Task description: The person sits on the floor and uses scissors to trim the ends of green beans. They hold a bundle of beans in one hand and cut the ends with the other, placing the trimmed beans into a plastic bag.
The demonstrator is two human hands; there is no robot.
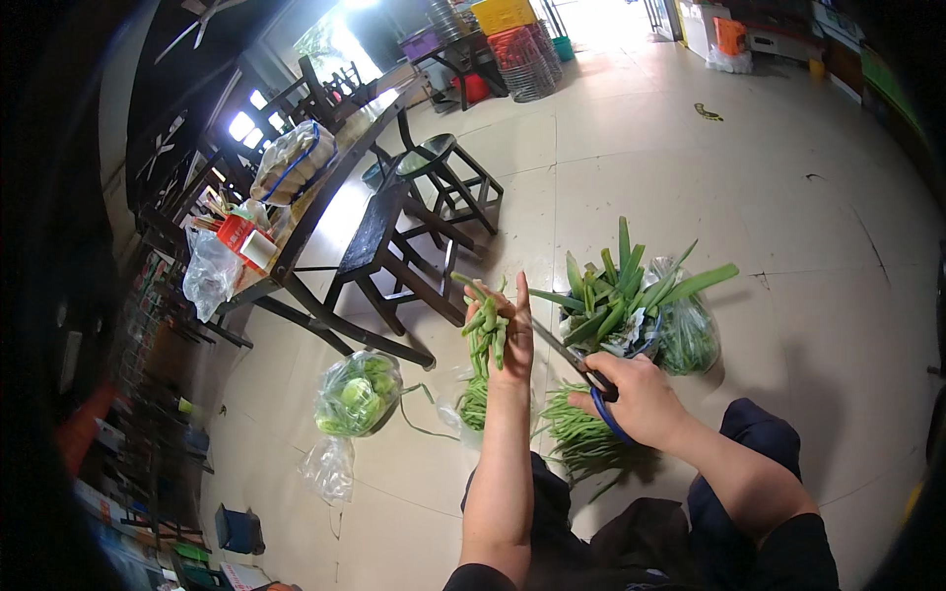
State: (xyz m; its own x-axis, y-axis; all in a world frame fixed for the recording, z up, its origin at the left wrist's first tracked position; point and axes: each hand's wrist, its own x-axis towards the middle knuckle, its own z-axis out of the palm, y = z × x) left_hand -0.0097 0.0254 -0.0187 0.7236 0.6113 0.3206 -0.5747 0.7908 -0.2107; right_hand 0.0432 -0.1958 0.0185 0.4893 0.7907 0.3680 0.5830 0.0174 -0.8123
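Note:
My left hand is raised and holds a bunch of green long beans that hang down over the palm. Scissors with blue handles are in my right hand, their blades pointing up and left towards my left hand. Below the scissors, a pile of green beans lies on the floor. More beans lie in a clear plastic bag under my left wrist, partly hidden by the forearm. Beyond my right hand stands a container of long green leaves.
A bag of green vegetables touches the leaf container on the right. At left on the tiled floor are a bag of round green vegetables and an empty plastic bag. A dark bench, a stool and a long table stand upper left.

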